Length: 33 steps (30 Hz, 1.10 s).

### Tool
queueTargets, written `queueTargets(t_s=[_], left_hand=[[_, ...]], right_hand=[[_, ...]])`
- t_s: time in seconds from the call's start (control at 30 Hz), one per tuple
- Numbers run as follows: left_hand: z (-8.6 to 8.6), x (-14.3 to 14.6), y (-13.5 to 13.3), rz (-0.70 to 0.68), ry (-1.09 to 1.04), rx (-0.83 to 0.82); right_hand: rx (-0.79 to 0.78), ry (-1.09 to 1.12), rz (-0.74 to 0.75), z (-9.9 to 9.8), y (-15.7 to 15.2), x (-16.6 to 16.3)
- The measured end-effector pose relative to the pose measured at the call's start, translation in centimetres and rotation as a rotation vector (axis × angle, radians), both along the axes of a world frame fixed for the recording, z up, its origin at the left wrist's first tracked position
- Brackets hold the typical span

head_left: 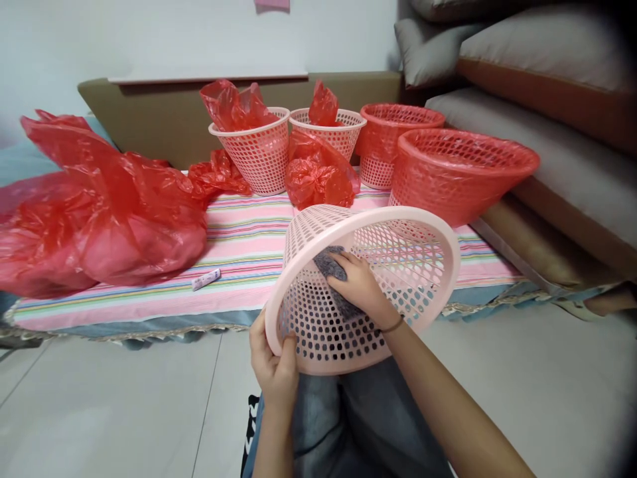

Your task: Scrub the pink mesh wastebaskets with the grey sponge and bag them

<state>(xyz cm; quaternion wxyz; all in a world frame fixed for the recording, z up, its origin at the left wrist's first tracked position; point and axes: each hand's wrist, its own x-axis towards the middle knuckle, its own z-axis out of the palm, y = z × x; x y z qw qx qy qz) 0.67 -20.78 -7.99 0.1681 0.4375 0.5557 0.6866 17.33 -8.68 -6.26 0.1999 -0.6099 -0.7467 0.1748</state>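
A pale pink perforated plastic basket (398, 226) lies tilted on its side over my lap, its mouth facing me. My left hand (275, 372) grips its near rim, thumb over the edge. My right hand (359, 287) reaches inside the basket and presses a grey cloth (330, 264) against the inner wall, fingers closed on it.
A low bed with a striped pink cover (239, 245) stands ahead. On it are two pale pink baskets (259, 156) holding red bags, two red-lined baskets (458, 172), a heap of red plastic bags (94, 212), a crumpled red bag (318, 179) and a small white tube (206, 279). Grey cushions (542, 46) at right.
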Motion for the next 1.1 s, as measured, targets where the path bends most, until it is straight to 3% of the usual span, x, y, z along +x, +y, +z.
queueTargets(t_s=[0.1, 0.3, 0.47, 0.63, 0.77, 0.93, 1.1], left_hand=[[0.1, -0.2, 0.0, -0.001, 0.06, -0.008], [0.3, 0.4, 0.1, 0.009, 0.067, -0.004], [0.0, 2.1, 0.1, 0.065, -0.058, -0.008], [-2.0, 3.6, 0.4, 0.126, -0.196, -0.045], [-3.5, 3.9, 0.6, 0.177, -0.102, -0.038], [-3.4, 3.5, 0.5, 0.266, 0.043, -0.007], [-2.5, 3.4, 0.4, 0.306, 0.061, 0.007]], right_hand=[[-0.077, -0.1, -0.014, -1.6, 2.6, -2.3], [-0.13, -0.161, -0.046, -4.9, 3.2, -3.9], [-0.138, -0.152, -0.106, -5.2, 3.8, -4.0], [-0.143, -0.114, -0.18, -5.4, 4.8, -4.9], [-0.145, -0.095, -0.149, -5.5, 5.2, -5.1], [-0.13, -0.079, -0.007, -4.7, 3.1, -4.6], [-0.101, -0.042, 0.131, -2.9, -2.4, -2.7]])
